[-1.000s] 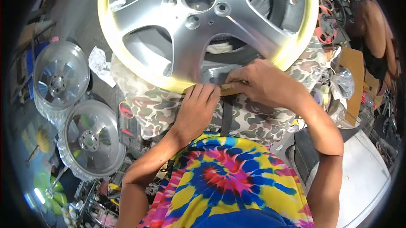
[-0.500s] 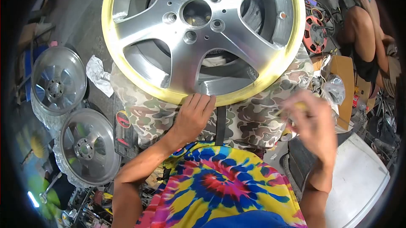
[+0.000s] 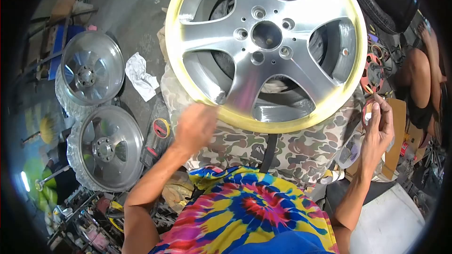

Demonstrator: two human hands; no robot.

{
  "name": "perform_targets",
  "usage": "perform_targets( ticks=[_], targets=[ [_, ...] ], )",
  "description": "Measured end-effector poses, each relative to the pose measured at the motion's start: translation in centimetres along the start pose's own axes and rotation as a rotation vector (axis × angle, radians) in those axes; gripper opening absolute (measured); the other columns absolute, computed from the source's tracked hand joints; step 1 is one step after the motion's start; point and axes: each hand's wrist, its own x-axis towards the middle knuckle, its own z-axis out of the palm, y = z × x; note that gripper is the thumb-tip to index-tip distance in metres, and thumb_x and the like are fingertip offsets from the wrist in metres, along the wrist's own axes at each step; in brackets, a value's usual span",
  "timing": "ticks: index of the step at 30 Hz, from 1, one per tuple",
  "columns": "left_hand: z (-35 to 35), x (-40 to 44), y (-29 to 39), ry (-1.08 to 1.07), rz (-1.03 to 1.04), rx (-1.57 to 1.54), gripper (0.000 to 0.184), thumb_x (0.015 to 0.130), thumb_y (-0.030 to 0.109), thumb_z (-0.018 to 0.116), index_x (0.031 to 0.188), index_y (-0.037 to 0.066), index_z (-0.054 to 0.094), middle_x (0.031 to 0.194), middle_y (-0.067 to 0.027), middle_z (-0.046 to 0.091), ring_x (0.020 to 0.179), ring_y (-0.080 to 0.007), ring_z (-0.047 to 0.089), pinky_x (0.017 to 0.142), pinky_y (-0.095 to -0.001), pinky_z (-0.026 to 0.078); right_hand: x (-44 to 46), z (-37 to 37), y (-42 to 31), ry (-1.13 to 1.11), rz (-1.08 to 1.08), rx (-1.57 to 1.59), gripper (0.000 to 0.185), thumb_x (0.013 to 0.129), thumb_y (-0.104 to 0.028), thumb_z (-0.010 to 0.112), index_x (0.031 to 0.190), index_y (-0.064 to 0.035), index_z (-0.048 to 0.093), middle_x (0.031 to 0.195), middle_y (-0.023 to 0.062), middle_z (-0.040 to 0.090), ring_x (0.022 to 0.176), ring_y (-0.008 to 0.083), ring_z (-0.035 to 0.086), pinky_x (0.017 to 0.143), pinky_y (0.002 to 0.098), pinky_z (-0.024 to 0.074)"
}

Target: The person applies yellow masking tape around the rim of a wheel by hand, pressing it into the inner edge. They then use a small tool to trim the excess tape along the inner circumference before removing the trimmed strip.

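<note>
A silver five-spoke alloy wheel lies face up on a camouflage-patterned cover in front of me. Yellow masking tape runs around its outer rim. My left hand, smeared by motion, is at the lower left of the taped rim; its fingers cannot be made out. Off the right side of the wheel, my right hand is raised with thumb and fingers pinched together. Whatever sits in that pinch is too small to name.
Two more bare wheels rest on plastic wrap at the left, near a crumpled white cloth. A black tyre, a red reel, a cardboard box and a seated person's leg are on the right.
My left hand has left the bottom of the rim for its lower left. My right hand has moved outward to the right and its fingers now pinch. The view has shifted left.
</note>
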Motion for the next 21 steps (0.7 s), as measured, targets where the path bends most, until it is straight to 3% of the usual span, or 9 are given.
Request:
perform_targets(
  ticks=[2, 5, 7, 8, 10, 13, 14, 16, 21],
  targets=[
    [-3.1, 3.4, -1.5, 0.206, -0.087, 0.188, 0.018, 0.095, 0.005, 0.071, 0.112, 0.000, 0.072, 0.099, -0.0168, 0.069, 0.094, -0.0366, 0.066, 0.084, -0.0487, 0.051, 1.1, -0.1, 0.6, 0.047, 0.008, 0.033, 0.030, 0.114, -0.022, 0.063, 0.128, 0.0024, 0.074, 0.118, 0.0048, 0.071, 0.107, 0.0102, 0.064, 0.096, 0.0255, 0.0513],
    [-5.3, 6.4, -5.2, 0.371, -0.322, 0.200, 0.016, 0.103, 0.014, 0.069, 0.111, 0.000, 0.072, 0.100, -0.0190, 0.069, 0.095, -0.0378, 0.066, 0.086, -0.0489, 0.051, 3.0, -0.2, -0.3, 0.153, -0.148, -0.085, 0.029, 0.114, -0.021, 0.062, 0.126, 0.0036, 0.074, 0.121, 0.0067, 0.073, 0.113, 0.0130, 0.065, 0.101, 0.0295, 0.0508],
    [-5.5, 7.6, -8.4, 0.400, -0.508, 0.135, 0.039, 0.113, 0.030, 0.059, 0.107, -0.005, 0.073, 0.097, -0.0215, 0.072, 0.091, -0.0419, 0.066, 0.084, -0.0475, 0.051, 3.9, 0.4, -1.7, 0.201, -0.157, -0.072, 0.028, 0.114, -0.019, 0.061, 0.125, 0.0038, 0.075, 0.122, 0.0081, 0.073, 0.114, 0.0147, 0.065, 0.102, 0.0317, 0.0506],
    [-5.3, 8.1, -9.9, 0.402, -0.498, 0.126, 0.039, 0.113, 0.030, 0.059, 0.107, -0.005, 0.073, 0.097, -0.0215, 0.072, 0.091, -0.0419, 0.066, 0.084, -0.0475, 0.051, 4.5, 0.7, -2.0, 0.180, -0.260, -0.148, 0.028, 0.114, -0.019, 0.061, 0.126, 0.0035, 0.074, 0.122, 0.0083, 0.073, 0.113, 0.0144, 0.065, 0.101, 0.0315, 0.0506],
    [-4.4, 8.9, -12.4, 0.232, -0.616, -0.109, 0.068, 0.117, 0.050, 0.044, 0.102, -0.010, 0.073, 0.089, -0.0216, 0.074, 0.083, -0.0367, 0.068, 0.081, -0.0446, 0.051, 6.6, 1.1, -0.7, 0.147, -0.320, -0.207, 0.029, 0.115, -0.019, 0.059, 0.125, 0.0041, 0.074, 0.118, 0.0090, 0.072, 0.104, 0.0141, 0.065, 0.099, 0.0315, 0.0505],
    [-3.5, 10.0, -13.8, 0.173, -0.742, -0.327, 0.080, 0.117, 0.057, 0.040, 0.097, -0.013, 0.072, 0.084, -0.0181, 0.073, 0.079, -0.0266, 0.066, 0.079, -0.0417, 0.051, 9.6, 2.6, 2.1, 0.067, -0.251, -0.325, 0.042, 0.116, -0.030, 0.055, 0.119, 0.0074, 0.073, 0.092, 0.0141, 0.068, 0.093, 0.0222, 0.066, 0.096, 0.0351, 0.0517],
    [-3.8, 10.2, -13.6, 0.158, -0.785, -0.426, 0.080, 0.117, 0.059, 0.042, 0.098, -0.012, 0.074, 0.085, -0.0122, 0.071, 0.083, -0.0185, 0.061, 0.079, -0.0395, 0.051, 10.7, 3.5, 2.8, 0.002, -0.269, -0.441, 0.047, 0.117, -0.034, 0.051, 0.118, 0.0082, 0.071, 0.089, 0.0185, 0.065, 0.090, 0.0277, 0.065, 0.094, 0.0381, 0.0516],
    [-3.5, 10.7, -13.9, 0.176, -0.763, -0.429, 0.079, 0.117, 0.059, 0.043, 0.098, -0.011, 0.075, 0.087, -0.0101, 0.072, 0.082, -0.0182, 0.062, 0.079, -0.0384, 0.051, 10.9, 5.5, 3.4, -0.008, -0.229, -0.428, 0.059, 0.118, -0.043, 0.041, 0.116, 0.0089, 0.068, 0.086, 0.0278, 0.060, 0.083, 0.0400, 0.059, 0.089, 0.0453, 0.0502],
    [-4.7, 11.9, -13.3, 0.179, -0.875, -0.514, 0.075, 0.115, 0.059, 0.047, 0.096, -0.005, 0.079, 0.084, -0.0068, 0.072, 0.076, -0.0134, 0.060, 0.073, -0.0322, 0.050, 12.7, 6.6, 2.9, -0.079, -0.074, -0.348, 0.061, 0.117, -0.049, 0.042, 0.120, 0.0047, 0.071, 0.088, 0.0250, 0.066, 0.082, 0.0352, 0.061, 0.084, 0.0434, 0.0502]
  ],
)
